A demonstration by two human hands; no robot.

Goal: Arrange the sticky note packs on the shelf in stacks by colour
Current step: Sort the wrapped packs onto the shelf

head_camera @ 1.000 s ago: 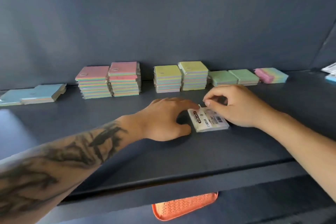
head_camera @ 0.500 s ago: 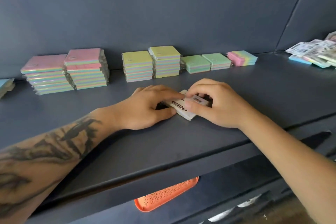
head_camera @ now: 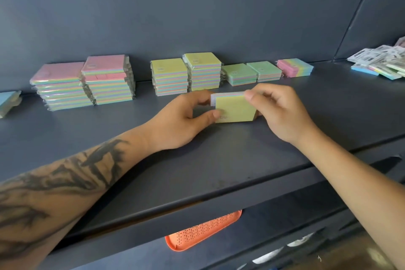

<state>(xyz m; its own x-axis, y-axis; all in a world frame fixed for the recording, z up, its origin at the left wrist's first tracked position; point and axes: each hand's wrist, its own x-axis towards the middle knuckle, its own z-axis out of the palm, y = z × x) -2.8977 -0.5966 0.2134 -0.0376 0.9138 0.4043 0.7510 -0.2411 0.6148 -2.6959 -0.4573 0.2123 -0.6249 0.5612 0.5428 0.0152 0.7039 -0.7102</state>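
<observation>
Left hand (head_camera: pixel 184 120) and right hand (head_camera: pixel 278 109) pinch a sticky note pack (head_camera: pixel 235 108) (yellow-faced).

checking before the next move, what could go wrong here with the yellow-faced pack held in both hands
1. The yellow-topped pack is tilted, pinched only at its edges by the left hand and right hand; it could slip onto the shelf.
2. The two yellow stacks are tall with uneven sides; setting it down carelessly might topple or skew them.
</observation>
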